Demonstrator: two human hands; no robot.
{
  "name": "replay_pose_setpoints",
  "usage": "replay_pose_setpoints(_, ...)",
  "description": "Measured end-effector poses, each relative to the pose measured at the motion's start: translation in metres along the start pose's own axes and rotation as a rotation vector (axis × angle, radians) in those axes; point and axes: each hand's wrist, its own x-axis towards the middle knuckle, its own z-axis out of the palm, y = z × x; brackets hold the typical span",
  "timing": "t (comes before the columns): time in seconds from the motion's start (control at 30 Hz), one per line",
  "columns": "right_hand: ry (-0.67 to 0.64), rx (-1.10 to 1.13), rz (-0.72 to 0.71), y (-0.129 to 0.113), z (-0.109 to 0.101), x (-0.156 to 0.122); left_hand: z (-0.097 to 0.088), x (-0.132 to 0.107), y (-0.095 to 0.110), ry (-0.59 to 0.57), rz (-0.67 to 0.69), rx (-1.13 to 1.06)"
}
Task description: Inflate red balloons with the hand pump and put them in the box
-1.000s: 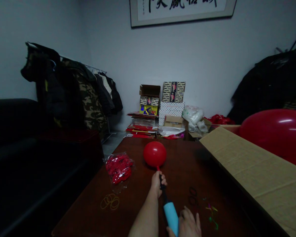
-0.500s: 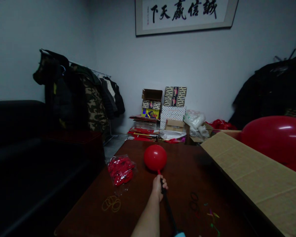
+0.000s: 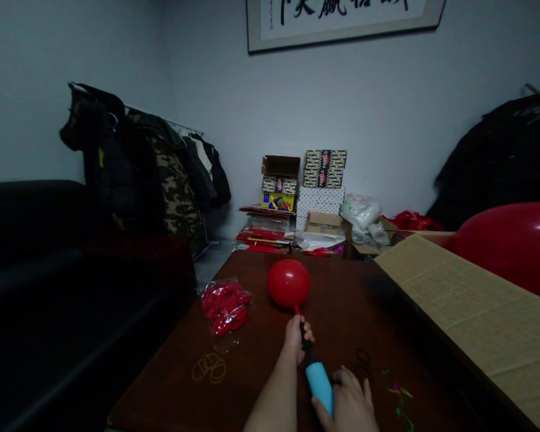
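A partly inflated red balloon [image 3: 288, 283] stands out over the brown table, its neck on the front end of a hand balloon pump [image 3: 318, 384]. Closed around the pump's black end, just behind the balloon's neck, is my left hand [image 3: 296, 339]. My right hand [image 3: 348, 401] grips the pump's light blue body, thumb along the left side and fingers on the right. Most of the black shaft is hidden within the blue part and by my left hand.
A clear bag of red balloons [image 3: 227, 306] and several tan rubber bands [image 3: 209, 367] lie on the left of the table [image 3: 171, 384]. Dark bands [image 3: 363, 357] and coloured scraps [image 3: 400, 393] lie right. An open cardboard box [image 3: 468, 312] with a large red balloon [image 3: 513, 249] borders the right side.
The blue pump body has slid forward along the black shaft toward my left hand. My right hand has come into view on it. The view has tilted slightly.
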Motion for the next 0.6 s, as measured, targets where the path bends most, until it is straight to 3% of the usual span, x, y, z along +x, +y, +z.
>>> replay_pose_setpoints(0.1,0.043,0.02,0.02,-0.008,-0.008,0.017,-0.002,0.003,0.0,-0.016,0.003,0.0)
replay_pose_setpoints(0.23,0.057,0.018,0.035,-0.011,-0.003,0.025,-0.001,0.007,-0.001,-0.02,-0.011,0.015)
replay_pose_setpoints(0.43,0.11,-0.071,0.035,-0.011,0.003,0.016,0.001,0.006,-0.002,0.01,0.007,0.035)
replay_pose_setpoints(0.6,0.046,-0.115,0.034,-0.009,0.008,0.0,0.001,0.001,-0.001,0.003,0.021,0.046)
